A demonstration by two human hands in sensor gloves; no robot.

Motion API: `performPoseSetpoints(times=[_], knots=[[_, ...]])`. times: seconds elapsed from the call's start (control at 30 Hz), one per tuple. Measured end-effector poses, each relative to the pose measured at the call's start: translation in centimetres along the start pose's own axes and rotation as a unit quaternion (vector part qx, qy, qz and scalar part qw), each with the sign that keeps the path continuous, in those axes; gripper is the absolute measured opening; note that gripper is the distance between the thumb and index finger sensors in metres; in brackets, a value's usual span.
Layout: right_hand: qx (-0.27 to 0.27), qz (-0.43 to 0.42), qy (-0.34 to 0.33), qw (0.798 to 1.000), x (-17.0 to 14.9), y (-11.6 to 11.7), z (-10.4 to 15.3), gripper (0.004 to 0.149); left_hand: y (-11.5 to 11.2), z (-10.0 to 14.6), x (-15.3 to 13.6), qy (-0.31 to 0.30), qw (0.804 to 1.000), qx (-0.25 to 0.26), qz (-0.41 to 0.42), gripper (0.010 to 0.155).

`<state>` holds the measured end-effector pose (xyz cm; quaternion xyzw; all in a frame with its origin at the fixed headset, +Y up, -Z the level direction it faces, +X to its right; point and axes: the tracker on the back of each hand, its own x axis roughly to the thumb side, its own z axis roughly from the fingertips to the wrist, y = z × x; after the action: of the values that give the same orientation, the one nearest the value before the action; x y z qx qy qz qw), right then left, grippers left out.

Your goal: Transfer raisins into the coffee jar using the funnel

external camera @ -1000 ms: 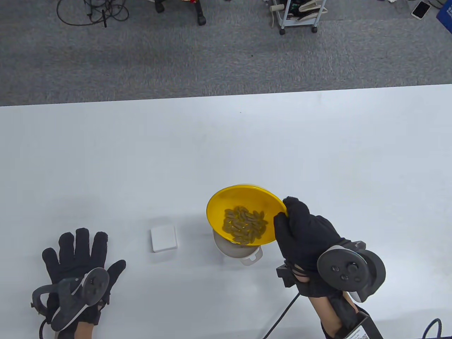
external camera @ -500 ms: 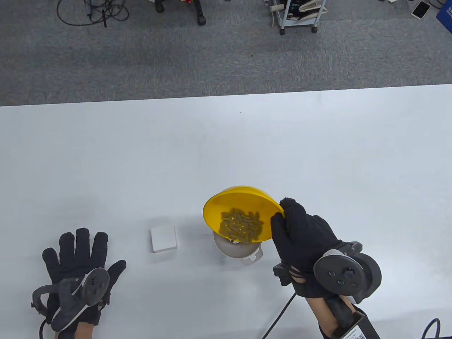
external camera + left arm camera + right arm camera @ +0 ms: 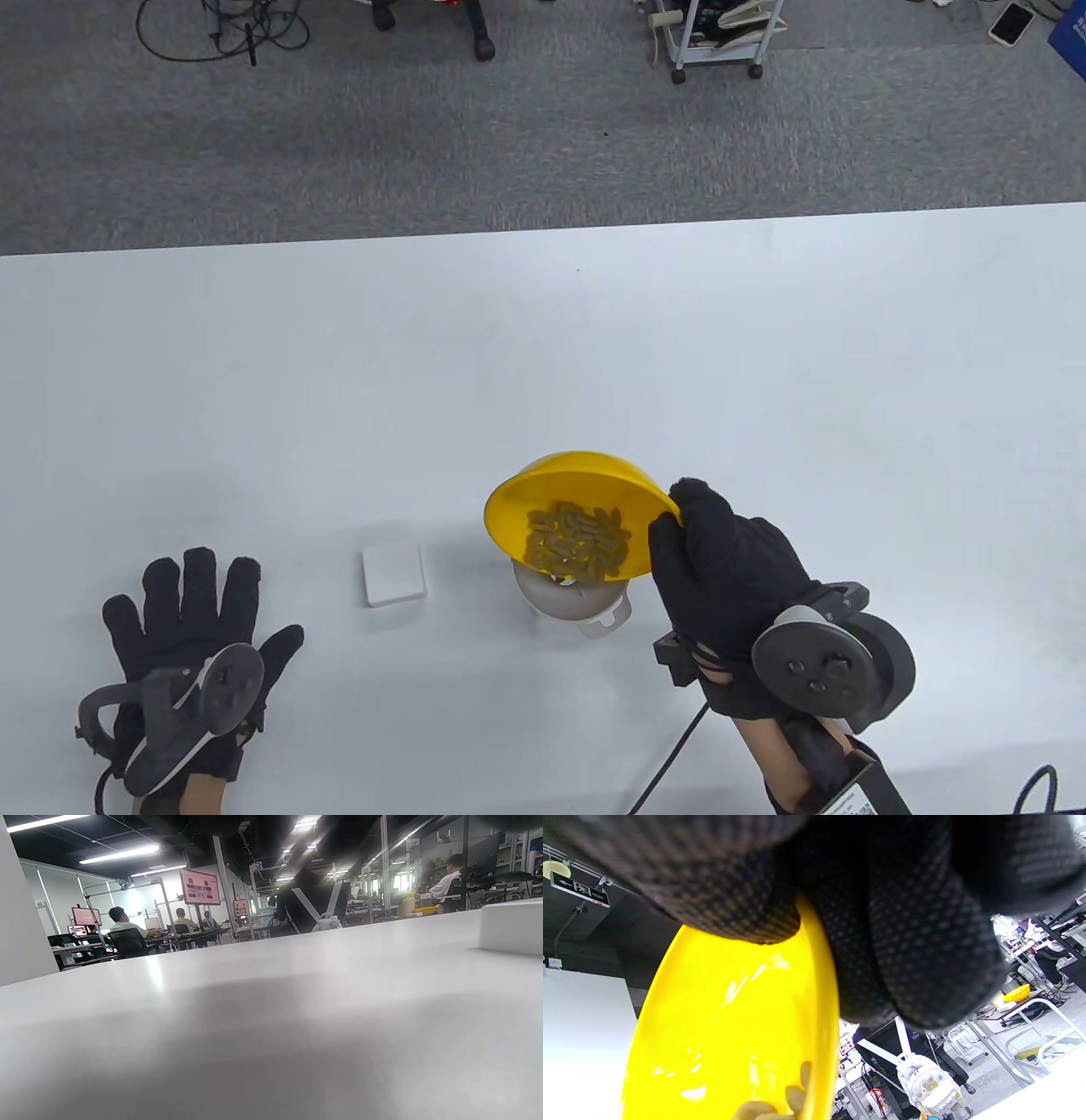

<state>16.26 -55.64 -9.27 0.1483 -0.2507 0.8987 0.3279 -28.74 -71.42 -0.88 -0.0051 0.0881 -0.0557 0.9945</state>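
My right hand (image 3: 708, 556) grips the right rim of a yellow bowl (image 3: 513, 509) and holds it tilted toward me over a white funnel (image 3: 556, 598). Greenish-brown raisins (image 3: 577, 543) lie heaped at the bowl's low near edge, right above the funnel mouth. The funnel hides the coffee jar under it. In the right wrist view the gloved fingers (image 3: 882, 955) clamp the yellow bowl (image 3: 721, 1018), and a few raisins (image 3: 772, 1107) show at the bottom. My left hand (image 3: 191, 615) rests flat on the table at the near left, fingers spread, holding nothing.
A small white square lid (image 3: 393, 575) lies on the table left of the funnel; it also shows at the right edge of the left wrist view (image 3: 511, 927). A black cable (image 3: 670, 764) runs from my right wrist off the near edge.
My right hand has tilted the bowl further and shifted it slightly left and toward me. The raisins have slid to the low edge over the funnel. My left hand has not moved.
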Motion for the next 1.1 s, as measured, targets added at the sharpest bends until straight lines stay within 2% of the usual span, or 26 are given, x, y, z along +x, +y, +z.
performPoseSetpoints(times=[1.1], knots=[[-0.026,-0.005,-0.028,0.999,0.3,-0.1,0.29,0.046,0.04,0.09,0.12,-0.001,1.0,0.006,-0.004,0.086]])
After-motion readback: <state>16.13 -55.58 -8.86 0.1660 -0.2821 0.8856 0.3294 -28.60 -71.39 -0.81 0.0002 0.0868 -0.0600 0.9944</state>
